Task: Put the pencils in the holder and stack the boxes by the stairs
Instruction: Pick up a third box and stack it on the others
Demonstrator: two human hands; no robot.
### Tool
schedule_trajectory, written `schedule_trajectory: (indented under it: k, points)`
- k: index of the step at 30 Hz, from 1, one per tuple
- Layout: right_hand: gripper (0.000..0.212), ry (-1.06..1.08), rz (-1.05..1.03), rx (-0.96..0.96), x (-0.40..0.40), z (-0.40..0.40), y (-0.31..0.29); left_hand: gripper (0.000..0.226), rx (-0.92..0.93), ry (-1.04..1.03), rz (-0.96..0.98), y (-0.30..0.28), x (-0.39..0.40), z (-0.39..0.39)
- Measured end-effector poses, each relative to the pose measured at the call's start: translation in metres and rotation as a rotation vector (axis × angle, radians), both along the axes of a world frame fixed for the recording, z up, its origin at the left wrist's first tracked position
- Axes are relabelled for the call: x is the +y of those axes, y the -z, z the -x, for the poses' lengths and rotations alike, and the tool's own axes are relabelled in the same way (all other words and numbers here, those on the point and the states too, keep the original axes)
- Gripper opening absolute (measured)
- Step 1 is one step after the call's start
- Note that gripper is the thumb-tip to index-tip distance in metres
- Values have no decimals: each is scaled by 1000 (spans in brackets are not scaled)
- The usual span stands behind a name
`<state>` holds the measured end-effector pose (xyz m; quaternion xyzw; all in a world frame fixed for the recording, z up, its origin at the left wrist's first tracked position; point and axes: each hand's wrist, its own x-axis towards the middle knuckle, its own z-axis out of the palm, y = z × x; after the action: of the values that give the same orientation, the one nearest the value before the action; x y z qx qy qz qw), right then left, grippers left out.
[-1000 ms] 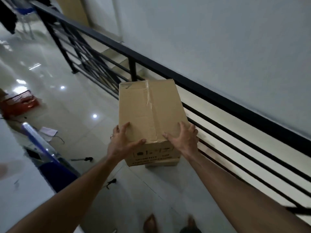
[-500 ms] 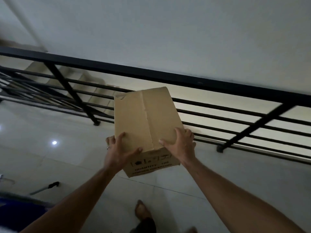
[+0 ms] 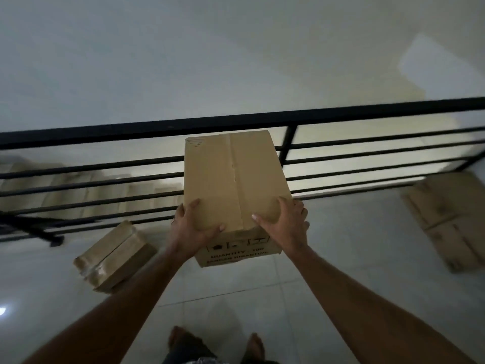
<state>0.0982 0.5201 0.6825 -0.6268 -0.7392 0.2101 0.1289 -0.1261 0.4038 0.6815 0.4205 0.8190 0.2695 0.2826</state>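
Note:
I carry a brown cardboard box in front of me, above the floor, its taped seam on top and black print on the near side. My left hand grips its near left corner, thumb on top. My right hand grips the near right corner the same way. A smaller taped box lies on the floor at lower left by the railing. A flat brown box lies on the floor at the right. No pencils or holder are in view.
A black metal railing crosses the view right behind the carried box, with stair steps going down beyond it on the left. Pale tiled floor spreads between the two floor boxes. My bare feet show at the bottom.
I have turned right along the railing with the box held the same way. The two boxes on the floor have come into view.

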Motion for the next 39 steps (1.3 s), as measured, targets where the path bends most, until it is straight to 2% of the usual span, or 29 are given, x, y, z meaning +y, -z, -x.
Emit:
schedule_trajectory:
  k: [5,14,20,28,39]
  points:
    - [87,192,-37,30,28,-105,-8,104,6,183,-21,-6,74,-86]
    - [77,582,-32,0,88,-248,2,106,18,534,-30,8,234,-219]
    - [84,808,15,-43,146,-310,-7,108,7,771,-18,-2,343,-298]
    - [84,1105,-33,71,210,-397,-8,109,64,1080,-61,-20,478,-424]
    - [82,1224,-32,79,336,-554,8,106,-37,1249,-66,-4,636,-604]
